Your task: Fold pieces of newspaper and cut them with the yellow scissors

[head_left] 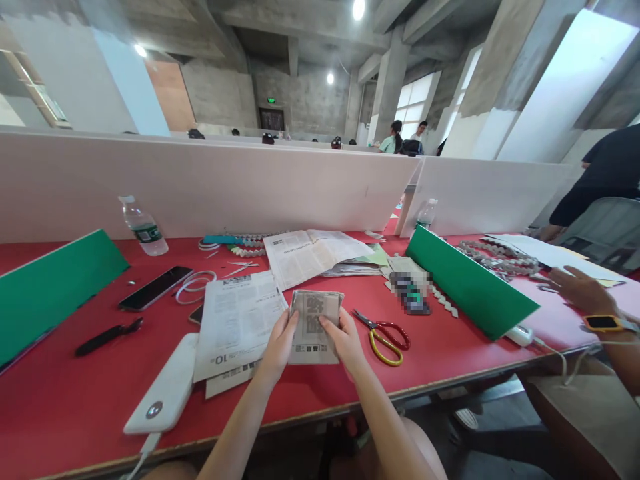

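A small stack of folded newspaper (pixel 316 313) is held between my two hands over the red table. My left hand (pixel 283 337) grips its left edge, and my right hand (pixel 344 333) grips the right edge with the thumb on top. Another piece of newsprint (pixel 314 353) shows just below the stack. Printed sheets (pixel 240 320) lie beside my left hand, and a larger open newspaper (pixel 310 253) is spread behind. To the right of my right hand rest scissors (pixel 387 339) with one red and one yellow handle.
On the red table (pixel 95 393) are a white power bank (pixel 165 387), a black phone (pixel 155 288), a black-handled tool (pixel 107 337) and a bottle (pixel 145 227). Green panels (pixel 470 283) stand at both sides. At right, another person's hand (pixel 580 290) is over the adjoining table.
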The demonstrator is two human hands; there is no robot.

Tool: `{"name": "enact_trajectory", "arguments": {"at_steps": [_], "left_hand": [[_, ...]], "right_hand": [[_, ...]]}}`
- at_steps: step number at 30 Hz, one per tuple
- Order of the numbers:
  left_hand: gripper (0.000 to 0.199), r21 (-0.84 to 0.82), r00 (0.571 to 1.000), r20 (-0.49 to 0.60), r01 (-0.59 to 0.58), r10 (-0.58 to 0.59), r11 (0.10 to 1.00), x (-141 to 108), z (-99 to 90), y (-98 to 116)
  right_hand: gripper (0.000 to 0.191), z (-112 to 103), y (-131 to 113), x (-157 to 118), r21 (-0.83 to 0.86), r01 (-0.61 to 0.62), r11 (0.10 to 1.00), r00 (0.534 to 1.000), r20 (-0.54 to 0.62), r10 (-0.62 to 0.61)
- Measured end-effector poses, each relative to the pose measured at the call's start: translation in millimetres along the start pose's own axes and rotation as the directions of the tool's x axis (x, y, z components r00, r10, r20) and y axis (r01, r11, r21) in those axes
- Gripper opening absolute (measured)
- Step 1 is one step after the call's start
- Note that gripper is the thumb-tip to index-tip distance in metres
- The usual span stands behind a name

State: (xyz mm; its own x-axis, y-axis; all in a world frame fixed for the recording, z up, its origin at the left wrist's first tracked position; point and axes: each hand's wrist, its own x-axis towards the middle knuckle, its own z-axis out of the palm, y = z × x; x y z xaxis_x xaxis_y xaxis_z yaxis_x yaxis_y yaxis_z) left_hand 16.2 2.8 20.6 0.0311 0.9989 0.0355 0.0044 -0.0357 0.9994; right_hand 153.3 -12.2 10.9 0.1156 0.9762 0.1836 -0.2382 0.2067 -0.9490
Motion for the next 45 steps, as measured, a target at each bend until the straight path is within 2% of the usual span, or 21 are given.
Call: {"name": "enact_trajectory", "arguments": {"at_steps": [3, 7, 10, 14, 19, 23, 25, 30, 36, 41, 45], "left_hand": [[0.046, 0.08, 0.997, 0.06, -0.048, 0.043, 0.996, -2.0, 2.1, 0.3], [0.046, 0.157, 0.996, 0.04, -0.084, 0.079, 0.984, -6.4, 6.0, 1.7], [0.047, 0.183, 0.992, 0.071, -0.115, 0.103, 0.976, -7.5, 6.1, 2.6], [0.048, 0.124, 0.991, 0.093, -0.109, 0.097, 0.986, -5.6, 2.5, 3.5], [0.043, 0.017, 0.99, 0.025, -0.14, 0.14, 0.99, -3.3, 1.1, 0.9], [0.043, -0.049, 0.993, 0.086, -0.07, 0.074, 0.996, -4.2, 1.2, 1.6], [0.041, -0.026, 0.991, 0.1, -0.089, 0.091, 0.996, -4.9, -0.1, 5.1], [0.03, 0.063, 0.98, 0.042, -0.199, 0.197, 0.978, -3.3, -7.1, 13.7], [0.028, 0.105, 0.979, -0.083, -0.179, 0.187, 0.978, 0.0, -11.9, 9.4], [0.031, 0.105, 0.973, -0.077, -0.21, 0.219, 0.972, 0.0, -11.6, 6.4], [0.03, 0.112, 0.971, -0.027, -0.234, 0.238, 0.966, 0.1, -10.9, 5.4]], "right_hand": [[0.028, -0.9, 1.1, -1.4, 0.001, 0.001, 1.0, 1.0, -0.029, -0.001], [0.038, 1.5, -3.2, -5.7, 0.037, -0.002, 0.999, 0.999, -0.047, 0.003], [0.043, 2.4, -8.4, -7.4, 0.066, -0.026, 0.997, 0.999, -0.032, 0.028], [0.029, -1.0, -12.4, -5.6, 0.049, -0.075, 0.996, 0.997, 0.003, 0.075], [0.026, -2.9, -10.7, -3.4, 0.051, -0.086, 0.995, 0.996, 0.008, 0.085], [0.024, -4.4, -11.7, -4.5, 0.089, -0.145, 0.986, 0.989, 0.032, 0.142], [0.023, -6.5, -13.9, -5.3, 0.104, -0.161, 0.981, 0.987, 0.031, 0.158], [0.022, -10.1, -18.7, -4.6, 0.079, -0.157, 0.985, 0.988, 0.002, 0.157], [0.02, -8.4, -17.8, -3.0, 0.03, -0.152, 0.988, 0.988, -0.027, 0.153], [0.025, -7.0, -15.1, -3.7, 0.06, -0.119, 0.991, 0.992, 0.056, 0.116], [0.025, -6.7, -14.0, -4.8, 0.07, -0.126, 0.99, 0.992, 0.03, 0.124]]}}
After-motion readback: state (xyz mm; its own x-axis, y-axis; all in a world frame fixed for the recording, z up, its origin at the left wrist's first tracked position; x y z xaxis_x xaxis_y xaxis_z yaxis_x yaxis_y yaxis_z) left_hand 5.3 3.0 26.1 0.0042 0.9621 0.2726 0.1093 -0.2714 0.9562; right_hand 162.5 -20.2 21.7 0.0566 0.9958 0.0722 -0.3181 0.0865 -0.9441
